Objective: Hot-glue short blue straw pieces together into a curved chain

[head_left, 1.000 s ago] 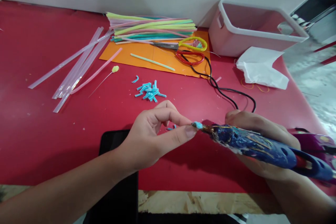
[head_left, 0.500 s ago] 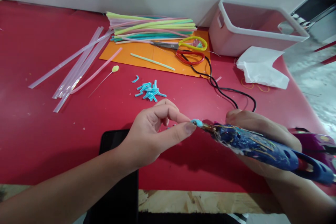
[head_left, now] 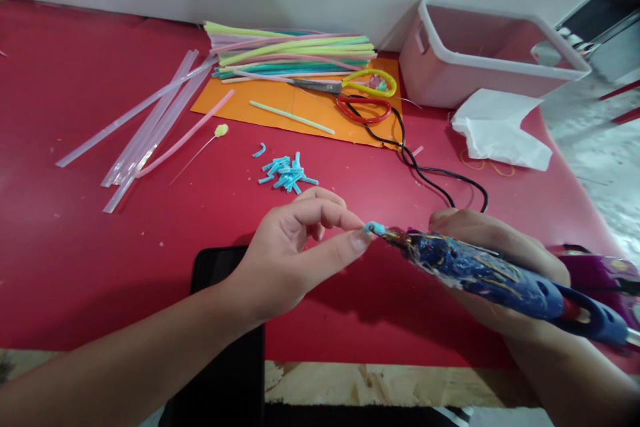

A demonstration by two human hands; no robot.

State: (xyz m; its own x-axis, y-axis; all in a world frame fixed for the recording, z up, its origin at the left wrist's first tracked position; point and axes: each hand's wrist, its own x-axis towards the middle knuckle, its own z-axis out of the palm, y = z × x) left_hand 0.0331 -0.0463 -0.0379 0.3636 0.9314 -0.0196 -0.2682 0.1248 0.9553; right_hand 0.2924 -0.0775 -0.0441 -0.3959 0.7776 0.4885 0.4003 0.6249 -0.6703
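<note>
Between thumb and forefinger, my left hand point(head_left: 300, 253) pinches a small light-blue piece point(head_left: 375, 228). My right hand point(head_left: 505, 253) is wrapped round a dark blue glue gun point(head_left: 480, 273), its body smeared with dried glue. The gun's metal nozzle point(head_left: 397, 237) points left and touches or nearly touches the blue piece. Behind my left hand lies a small pile of cut light-blue pieces point(head_left: 287, 173), with a single curled one point(head_left: 259, 150) beside it. A yellow tuft on a thin wire point(head_left: 221, 130) lies further left.
Colored fuzzy sticks point(head_left: 295, 57) and scissors point(head_left: 367, 113) lie on orange paper point(head_left: 225, 103). Translucent sticks point(head_left: 145, 127) are at left. A pink bin point(head_left: 480, 73), white paper point(head_left: 500, 127) and black cord point(head_left: 430, 177) are at right. A black phone point(head_left: 225, 373) lies under my left wrist.
The glue gun's nozzle and the blue piece have shifted very slightly upward, and the gun's rear end has tilted a little. Both hands keep their hold.
</note>
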